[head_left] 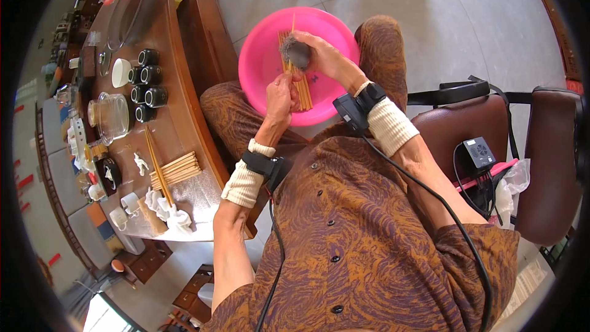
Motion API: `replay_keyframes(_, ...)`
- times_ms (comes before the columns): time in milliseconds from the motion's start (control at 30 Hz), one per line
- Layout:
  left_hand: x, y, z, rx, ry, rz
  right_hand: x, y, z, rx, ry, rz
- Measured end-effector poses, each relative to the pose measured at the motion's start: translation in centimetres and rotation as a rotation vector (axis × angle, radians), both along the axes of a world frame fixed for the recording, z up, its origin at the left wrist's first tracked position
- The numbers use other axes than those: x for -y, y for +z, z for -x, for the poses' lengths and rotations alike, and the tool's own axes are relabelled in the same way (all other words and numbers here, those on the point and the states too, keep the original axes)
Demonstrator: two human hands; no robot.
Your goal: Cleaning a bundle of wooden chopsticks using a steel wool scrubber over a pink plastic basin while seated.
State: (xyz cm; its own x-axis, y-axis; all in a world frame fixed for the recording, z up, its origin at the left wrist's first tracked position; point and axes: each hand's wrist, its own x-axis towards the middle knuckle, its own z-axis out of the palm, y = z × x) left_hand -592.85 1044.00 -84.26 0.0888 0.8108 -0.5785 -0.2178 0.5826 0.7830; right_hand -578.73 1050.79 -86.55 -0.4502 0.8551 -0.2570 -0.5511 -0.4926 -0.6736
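Over a pink plastic basin [258,67] between the knees, both hands work close together. My left hand [280,97] is closed around the lower part of a thin wooden chopstick [293,20], whose other end points away from me. My right hand [329,57] grips a scrubber with a dark round handle [300,55] and a grey, wiry pad [286,47]. The pad lies against the chopstick, just beyond the left hand. Beneath the hands, several more chopsticks [304,97] lie side by side in the basin, partly hidden.
On the wooden table [175,106] at left lie a row of chopsticks [177,170], crumpled white tissue [177,221], dark cups [156,97], a white bowl [120,73] and a clear container [115,117]. A brown chair [461,124] at right bears a black box [479,153] with cables.
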Motion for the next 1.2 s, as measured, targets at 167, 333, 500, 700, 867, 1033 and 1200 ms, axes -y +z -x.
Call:
replay_keyframes(167, 0.0, -0.6, -0.5, -0.052, -0.01, 0.005, -0.2, -2.2, 2.8, 0.032, -0.204, 0.155)
replay_keyframes(333, 2.3, 0.2, -0.9, -0.032, -0.067, 0.035, -3.0, -5.0, 1.5, 0.17, -0.461, 0.209)
replay_keyframes(500, 1.6, -0.3, -0.3, -0.033, 0.0, 0.018, 0.4, -3.0, 4.7, 0.265, -0.41, 0.183)
replay_keyframes(700, 1.6, 1.2, -1.6, -0.044, -0.039, -0.027, -1.8, -3.5, 2.8, 0.18, -0.471, 0.248)
replay_keyframes(867, 2.2, -0.1, -1.6, -0.06, -0.071, -0.01, -1.2, -4.0, 1.9, 0.23, -0.574, 0.193)
replay_keyframes(1033, 1.8, -0.7, -0.5, -0.152, -0.032, 0.025, 1.4, -2.1, 4.5, 0.582, -0.475, 0.071)
replay_keyframes(1200, 3.4, 1.2, -0.9, -0.036, -0.146, -0.004, -5.4, -7.0, -1.6, 0.747, -0.596, -0.065)
